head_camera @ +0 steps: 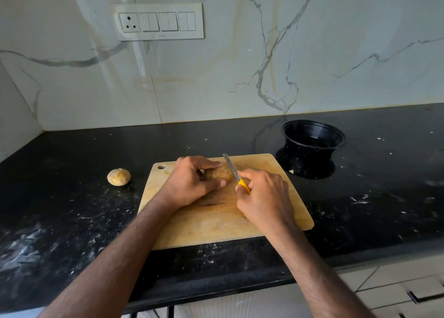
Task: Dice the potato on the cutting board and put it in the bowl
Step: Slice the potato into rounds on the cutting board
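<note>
My two bare forearms reach over the near edge of a black speckled worktop (72, 221). My right hand (263, 195) has its fingers curled round the yellow handle of a knife (234, 171), blade angled away and resting on the potato (219, 173). My left hand (189, 182) arches over that potato, fingers and thumb gripping it on the wooden cutting board (276, 197). Left of my left hand, a second potato (118, 177) sits on the worktop. Beyond my right hand stands the black bowl (313, 141).
</note>
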`<state>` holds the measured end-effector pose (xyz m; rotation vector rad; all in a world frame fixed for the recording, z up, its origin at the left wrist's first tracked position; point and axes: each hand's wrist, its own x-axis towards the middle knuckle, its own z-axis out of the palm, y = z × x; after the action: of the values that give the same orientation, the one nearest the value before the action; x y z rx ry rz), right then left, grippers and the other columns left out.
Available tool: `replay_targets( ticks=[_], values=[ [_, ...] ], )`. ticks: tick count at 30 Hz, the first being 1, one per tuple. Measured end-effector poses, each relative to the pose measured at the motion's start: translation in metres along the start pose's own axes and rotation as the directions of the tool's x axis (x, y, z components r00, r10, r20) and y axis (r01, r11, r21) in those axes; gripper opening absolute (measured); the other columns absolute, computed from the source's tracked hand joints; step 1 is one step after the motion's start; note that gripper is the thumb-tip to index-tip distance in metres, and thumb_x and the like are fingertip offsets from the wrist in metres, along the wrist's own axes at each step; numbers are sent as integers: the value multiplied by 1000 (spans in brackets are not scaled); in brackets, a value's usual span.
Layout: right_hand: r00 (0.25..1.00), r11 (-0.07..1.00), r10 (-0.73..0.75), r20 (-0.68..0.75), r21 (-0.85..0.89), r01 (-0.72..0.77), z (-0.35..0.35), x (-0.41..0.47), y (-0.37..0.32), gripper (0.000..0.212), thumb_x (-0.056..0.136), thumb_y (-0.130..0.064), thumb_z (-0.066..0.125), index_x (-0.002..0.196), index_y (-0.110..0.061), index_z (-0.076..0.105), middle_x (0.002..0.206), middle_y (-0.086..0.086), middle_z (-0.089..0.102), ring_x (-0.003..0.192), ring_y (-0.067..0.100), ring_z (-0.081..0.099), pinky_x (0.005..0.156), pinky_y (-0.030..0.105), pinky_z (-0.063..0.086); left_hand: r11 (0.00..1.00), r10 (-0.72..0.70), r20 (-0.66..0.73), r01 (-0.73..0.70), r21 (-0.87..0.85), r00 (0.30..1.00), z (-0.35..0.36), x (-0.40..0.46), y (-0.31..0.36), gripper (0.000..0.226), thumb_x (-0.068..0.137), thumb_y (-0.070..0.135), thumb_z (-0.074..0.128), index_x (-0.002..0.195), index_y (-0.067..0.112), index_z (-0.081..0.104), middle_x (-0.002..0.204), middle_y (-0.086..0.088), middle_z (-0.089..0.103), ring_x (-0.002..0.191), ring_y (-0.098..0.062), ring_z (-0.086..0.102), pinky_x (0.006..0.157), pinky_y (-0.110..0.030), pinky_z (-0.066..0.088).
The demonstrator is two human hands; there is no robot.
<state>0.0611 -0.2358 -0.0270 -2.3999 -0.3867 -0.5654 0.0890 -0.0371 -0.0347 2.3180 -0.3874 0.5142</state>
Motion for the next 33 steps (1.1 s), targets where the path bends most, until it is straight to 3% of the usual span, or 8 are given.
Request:
replay_targets(
  ticks=[5, 9, 13, 19, 22, 29, 33],
  values=[
    [1000, 1000, 21, 6, 15, -21, 1, 2, -1, 28, 89, -24, 72, 117, -22, 74, 98, -8, 77, 85, 13, 68, 83, 31, 58, 1000, 9, -21, -9, 9, 1000, 1, -1, 4, 48, 76, 32, 89, 119, 15, 75, 118, 3, 74, 98, -1, 68, 85, -17, 55],
    [1000, 999, 25, -5, 37, -25, 4, 3, -2, 24, 89, -23, 72, 113, -20, 76, 92, -8, 76, 78, 13, 66, 79, 33, 59, 1000, 10, -23, -10, -2, 1000, 0, 0, 4, 50, 76, 32, 89, 120, 13, 74, 119, 1, 74, 100, -4, 69, 87, -20, 56],
    [1000, 1000, 1, -17, 31, 0, 6, 4, -5, 27, 89, -21, 71, 116, -18, 75, 102, -6, 77, 85, 15, 69, 84, 34, 59, 999, 31, -29, -31, 11, 999, 1, 0, 2, 50, 76, 33, 89, 120, 13, 75, 118, 2, 74, 100, -3, 69, 84, -11, 53],
    [999, 999, -35, 10, -2, 35, 8, 11, -8, 29, 90, -17, 69, 119, -17, 74, 113, -3, 75, 102, 17, 69, 91, 32, 53, 999, 42, -23, -42, 23, 999, 1, 1, 0, 47, 75, 32, 90, 116, 15, 76, 113, 3, 75, 97, -4, 70, 82, -14, 54],
    [999, 999, -34, 29, -14, 35, 8, 12, -8, 29, 90, -16, 69, 119, -16, 74, 113, -1, 75, 102, 19, 68, 91, 33, 53, 999, 40, -22, -40, 32, 999, 2, 2, 0, 46, 76, 32, 89, 116, 14, 77, 111, 3, 76, 94, -3, 70, 78, -5, 47],
    [994, 999, -1, 107, -49, 6, 2, 0, -5, 20, 91, -14, 68, 110, -15, 74, 106, 1, 74, 97, 21, 65, 86, 36, 53, 999, 22, -7, -21, 45, 1000, 3, 3, 3, 47, 78, 33, 87, 119, 16, 75, 116, 2, 75, 98, -3, 69, 83, -6, 48],
    [986, 997, 12, 164, -81, 1, -3, -2, -7, 22, 92, -15, 66, 113, -15, 72, 107, 0, 71, 97, 21, 62, 80, 30, 47, 998, 18, -3, -18, 58, 1000, 3, 3, 5, 47, 78, 35, 87, 120, 17, 75, 116, 2, 75, 98, -2, 68, 83, -6, 48]
  ],
)
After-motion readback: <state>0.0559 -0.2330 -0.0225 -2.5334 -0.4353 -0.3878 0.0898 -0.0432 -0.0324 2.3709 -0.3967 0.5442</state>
